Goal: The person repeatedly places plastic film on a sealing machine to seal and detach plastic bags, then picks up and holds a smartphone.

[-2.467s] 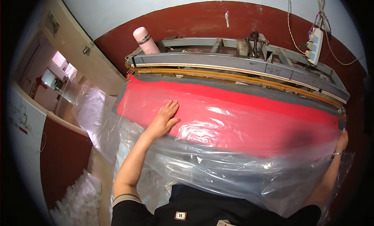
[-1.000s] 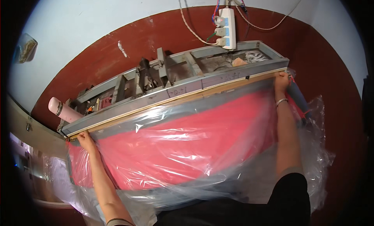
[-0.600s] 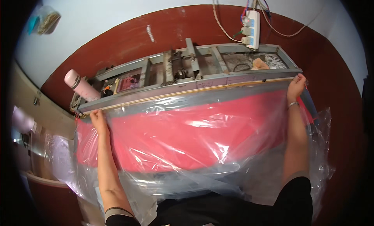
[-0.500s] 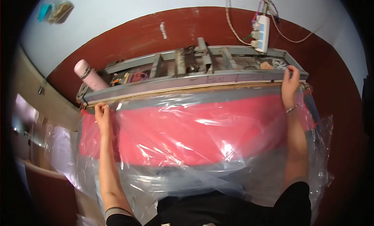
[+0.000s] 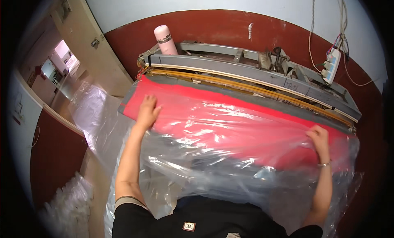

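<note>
Clear plastic film (image 5: 230, 149), shiny and creased, lies over a red sheet (image 5: 197, 96) on a grey surface. My left hand (image 5: 147, 111) rests at the left part of the film, its thumb apart from the fingers; the fingertips are hard to make out. Farther right, my right hand (image 5: 319, 139) has its fingers closed on the film, and folds run from it across the red sheet. A long grey metal frame (image 5: 221, 67) with a yellowish strip (image 5: 246, 87) along its near side stands beyond both hands.
A pink bottle (image 5: 166, 41) stands at the frame's left end. A white power strip (image 5: 331, 65) hangs by cords at the right. More plastic film (image 5: 92, 114) drapes on the left, near a door (image 5: 96, 53). Bunched clear plastic (image 5: 69, 207) lies lower left.
Both hands have come back from the metal frame toward my body, and more of the red sheet's far edge shows bare. The view has turned left, bringing in the doorway.
</note>
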A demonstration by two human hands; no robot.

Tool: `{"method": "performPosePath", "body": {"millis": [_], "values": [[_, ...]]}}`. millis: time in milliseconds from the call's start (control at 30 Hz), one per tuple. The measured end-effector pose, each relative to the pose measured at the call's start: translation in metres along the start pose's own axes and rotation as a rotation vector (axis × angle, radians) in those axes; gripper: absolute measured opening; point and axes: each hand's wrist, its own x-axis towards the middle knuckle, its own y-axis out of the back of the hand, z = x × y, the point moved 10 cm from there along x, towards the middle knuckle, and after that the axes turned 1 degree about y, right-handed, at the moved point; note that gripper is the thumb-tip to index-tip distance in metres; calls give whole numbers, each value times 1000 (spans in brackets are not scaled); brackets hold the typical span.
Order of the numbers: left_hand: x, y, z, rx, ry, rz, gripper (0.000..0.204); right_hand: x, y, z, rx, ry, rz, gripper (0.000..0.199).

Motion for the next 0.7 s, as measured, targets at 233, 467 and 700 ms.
{"method": "performPosePath", "body": {"millis": [233,467,700], "values": [[-52,-48,148,-84,-178,-354,68,-96,175,119,-271,-185,270,17],[-19,-57,183,-110,-245,-342,69,-130,213,145,-213,-157,380,17],[27,-46,183,-317,-275,-73,36,-150,233,129,-199,-93,499,12]]}}
